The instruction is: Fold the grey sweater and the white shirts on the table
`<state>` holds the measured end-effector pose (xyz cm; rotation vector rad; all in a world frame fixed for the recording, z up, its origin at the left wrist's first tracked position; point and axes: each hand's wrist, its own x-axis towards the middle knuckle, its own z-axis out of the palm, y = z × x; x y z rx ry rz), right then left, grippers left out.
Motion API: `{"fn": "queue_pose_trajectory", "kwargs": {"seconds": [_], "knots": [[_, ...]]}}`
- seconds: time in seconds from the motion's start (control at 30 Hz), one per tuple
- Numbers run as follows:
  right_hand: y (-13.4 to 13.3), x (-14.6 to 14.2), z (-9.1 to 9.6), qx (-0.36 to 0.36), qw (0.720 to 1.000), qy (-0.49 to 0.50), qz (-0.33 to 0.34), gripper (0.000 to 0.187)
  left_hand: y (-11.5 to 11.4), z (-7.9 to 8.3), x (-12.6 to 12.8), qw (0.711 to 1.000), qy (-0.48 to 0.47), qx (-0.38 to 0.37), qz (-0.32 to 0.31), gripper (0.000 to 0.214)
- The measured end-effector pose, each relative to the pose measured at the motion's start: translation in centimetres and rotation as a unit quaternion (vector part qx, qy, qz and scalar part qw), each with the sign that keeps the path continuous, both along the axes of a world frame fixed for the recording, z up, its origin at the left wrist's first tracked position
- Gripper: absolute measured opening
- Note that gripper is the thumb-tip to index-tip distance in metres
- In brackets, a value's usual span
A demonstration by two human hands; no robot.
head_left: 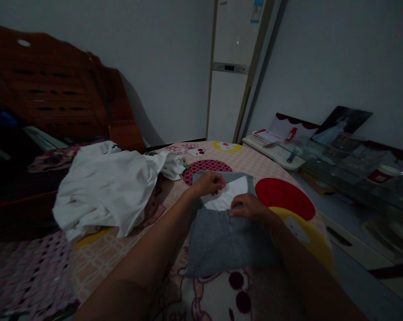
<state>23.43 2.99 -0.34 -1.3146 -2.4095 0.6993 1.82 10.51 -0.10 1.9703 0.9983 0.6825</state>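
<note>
A folded grey knit garment (231, 247) lies on the round table in front of me, a white cloth panel (228, 196) showing in its upper part. My left hand (210, 183) is over the left side of this panel with curled fingers; whether they pinch any cloth I cannot make out. Lower and to the right, my right hand (250, 207) has its thumb and fingers closed at the edge where the grey ribbed knit meets the white cloth. Both forearms reach in from the near side, and the right one covers part of the garment's right edge.
A crumpled white garment (111, 187) is heaped at the table's left side. The patterned tablecloth (177, 209) carries coloured circles. Beyond stand a wooden bench (54, 93) and a tall white cabinet unit (229, 98). A glass-topped shelf (341, 167) with papers and a cup is on the right.
</note>
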Motion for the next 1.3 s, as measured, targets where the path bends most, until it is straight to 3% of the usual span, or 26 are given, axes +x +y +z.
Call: {"fn": "queue_pose_trajectory", "kwargs": {"seconds": [0.07,0.2,0.33,0.5,0.6,0.7,0.9,1.3], "knots": [[0.0,0.0,0.0,-0.012,1.0,-0.004,-0.001,0.017,-0.8,0.5,0.4,0.998,0.013,-0.025,-0.051,0.011],[-0.2,-0.5,0.0,-0.009,1.0,0.01,0.016,0.02,-2.1,0.7,0.6,0.997,0.064,0.026,-0.03,0.015],[-0.6,-1.1,-0.1,0.025,0.998,-0.034,0.05,0.025,-3.0,-0.8,0.0,0.995,0.077,0.061,-0.023,0.017],[-0.8,-1.4,-0.3,0.028,0.998,-0.036,0.032,0.016,-3.4,-2.1,-0.9,0.994,0.045,0.092,-0.041,0.022],[-1.0,-0.9,0.6,-0.006,0.999,0.012,0.052,0.01,-3.6,-1.5,-1.2,0.99,0.033,0.098,-0.101,0.03],[-1.7,0.0,2.1,-0.045,0.99,0.058,0.122,0.007,-3.8,-1.1,-1.2,0.977,0.06,0.124,-0.16,0.038],[-3.6,0.5,4.6,-0.111,0.966,0.069,0.223,0.015,-4.1,-0.9,-0.6,0.958,0.142,0.153,-0.196,0.043],[-3.6,0.6,4.0,-0.174,0.95,0.077,0.248,0.02,-6.3,1.5,0.3,0.94,0.201,0.189,-0.2,0.027]]}}
